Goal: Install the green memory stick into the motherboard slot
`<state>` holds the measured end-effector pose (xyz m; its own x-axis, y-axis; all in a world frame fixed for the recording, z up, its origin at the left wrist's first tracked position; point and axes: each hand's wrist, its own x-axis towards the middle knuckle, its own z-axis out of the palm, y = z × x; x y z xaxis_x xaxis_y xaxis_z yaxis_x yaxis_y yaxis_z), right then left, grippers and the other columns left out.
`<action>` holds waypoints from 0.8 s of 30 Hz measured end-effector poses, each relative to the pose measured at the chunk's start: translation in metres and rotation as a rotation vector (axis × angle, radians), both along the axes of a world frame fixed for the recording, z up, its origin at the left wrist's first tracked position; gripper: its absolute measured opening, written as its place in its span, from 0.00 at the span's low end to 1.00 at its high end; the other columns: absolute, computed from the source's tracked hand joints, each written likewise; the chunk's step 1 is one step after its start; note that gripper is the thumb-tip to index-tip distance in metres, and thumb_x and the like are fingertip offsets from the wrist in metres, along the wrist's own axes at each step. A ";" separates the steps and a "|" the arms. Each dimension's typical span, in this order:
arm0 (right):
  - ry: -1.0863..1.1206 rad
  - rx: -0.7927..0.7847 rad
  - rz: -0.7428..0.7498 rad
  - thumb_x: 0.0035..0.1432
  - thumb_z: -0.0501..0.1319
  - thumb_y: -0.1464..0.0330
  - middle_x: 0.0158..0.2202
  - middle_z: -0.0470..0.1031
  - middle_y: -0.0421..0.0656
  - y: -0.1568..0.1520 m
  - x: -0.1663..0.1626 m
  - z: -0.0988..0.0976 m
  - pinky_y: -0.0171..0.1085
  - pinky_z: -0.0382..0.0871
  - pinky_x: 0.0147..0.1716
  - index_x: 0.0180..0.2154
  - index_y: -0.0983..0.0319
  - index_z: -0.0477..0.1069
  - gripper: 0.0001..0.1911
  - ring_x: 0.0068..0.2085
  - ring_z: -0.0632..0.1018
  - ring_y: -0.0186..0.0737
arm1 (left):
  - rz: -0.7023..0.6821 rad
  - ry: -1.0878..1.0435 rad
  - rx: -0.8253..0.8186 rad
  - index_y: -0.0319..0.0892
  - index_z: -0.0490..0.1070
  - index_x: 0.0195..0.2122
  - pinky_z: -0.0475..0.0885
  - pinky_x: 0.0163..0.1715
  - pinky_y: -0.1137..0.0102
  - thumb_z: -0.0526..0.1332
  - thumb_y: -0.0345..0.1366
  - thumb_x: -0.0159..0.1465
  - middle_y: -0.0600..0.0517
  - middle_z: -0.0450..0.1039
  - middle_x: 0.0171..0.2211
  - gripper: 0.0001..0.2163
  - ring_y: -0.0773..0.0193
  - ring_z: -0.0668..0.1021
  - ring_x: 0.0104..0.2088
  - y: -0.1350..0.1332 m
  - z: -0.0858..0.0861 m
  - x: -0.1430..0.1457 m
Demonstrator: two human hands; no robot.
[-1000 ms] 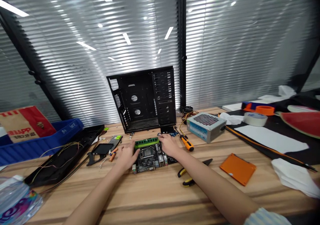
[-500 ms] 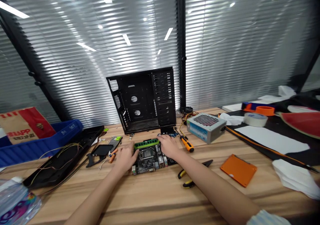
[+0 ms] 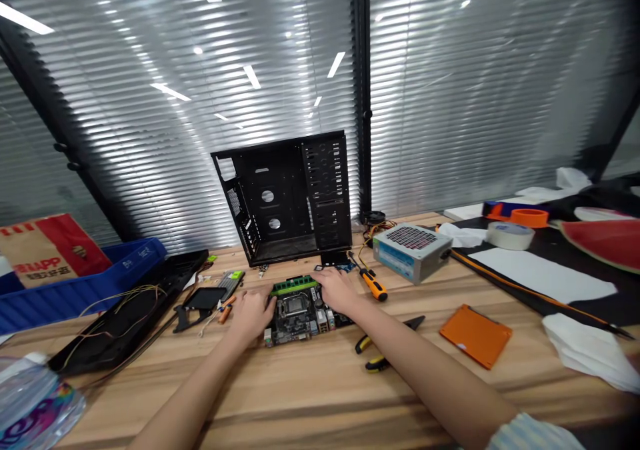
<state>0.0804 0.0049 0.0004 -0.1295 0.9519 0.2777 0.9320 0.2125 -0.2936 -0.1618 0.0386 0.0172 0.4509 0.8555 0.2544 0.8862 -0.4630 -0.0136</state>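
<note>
A small motherboard (image 3: 300,320) lies flat on the wooden table (image 3: 310,397) in front of me. A green memory stick (image 3: 294,285) stands along its far edge. My left hand (image 3: 254,311) rests on the board's left side, its fingers curled onto the left end of the stick. My right hand (image 3: 338,291) covers the board's right side, its fingertips pressed on the stick's right end. The board's right part is hidden under that hand.
An empty black computer case (image 3: 287,197) stands upright just behind the board. To the right lie a power supply (image 3: 413,251), an orange-handled screwdriver (image 3: 374,286), pliers (image 3: 381,349) and an orange plate (image 3: 475,335). A black panel with wires (image 3: 125,313) and a blue bin (image 3: 75,283) are at the left.
Both hands stay on the board. My left fingers have crept slightly toward the stick's left end; the view has shifted a little.
</note>
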 end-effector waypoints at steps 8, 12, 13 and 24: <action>0.004 0.013 0.005 0.55 0.51 0.80 0.55 0.76 0.46 -0.002 -0.001 0.005 0.44 0.60 0.51 0.55 0.57 0.73 0.29 0.55 0.72 0.47 | -0.046 -0.045 0.015 0.42 0.75 0.48 0.66 0.54 0.62 0.50 0.35 0.69 0.45 0.80 0.44 0.15 0.55 0.79 0.48 -0.002 0.003 -0.001; 0.004 0.011 0.012 0.55 0.51 0.80 0.54 0.76 0.46 -0.002 -0.001 0.005 0.44 0.59 0.51 0.55 0.58 0.74 0.29 0.55 0.71 0.47 | -0.058 -0.055 0.034 0.41 0.75 0.50 0.65 0.56 0.60 0.50 0.35 0.69 0.44 0.79 0.48 0.16 0.54 0.79 0.50 0.003 -0.003 -0.003; 0.002 0.013 0.014 0.55 0.51 0.80 0.54 0.76 0.46 -0.002 0.000 0.005 0.44 0.59 0.51 0.54 0.58 0.74 0.29 0.55 0.71 0.47 | -0.055 -0.059 0.039 0.41 0.75 0.50 0.64 0.56 0.60 0.50 0.36 0.69 0.43 0.79 0.48 0.16 0.54 0.79 0.50 0.004 -0.004 -0.004; 0.051 0.141 0.042 0.56 0.50 0.80 0.60 0.70 0.45 0.009 0.003 -0.011 0.46 0.60 0.53 0.59 0.60 0.69 0.30 0.55 0.70 0.46 | -0.051 -0.138 0.083 0.40 0.71 0.56 0.65 0.58 0.59 0.50 0.35 0.69 0.42 0.76 0.52 0.18 0.54 0.78 0.52 0.010 -0.009 -0.007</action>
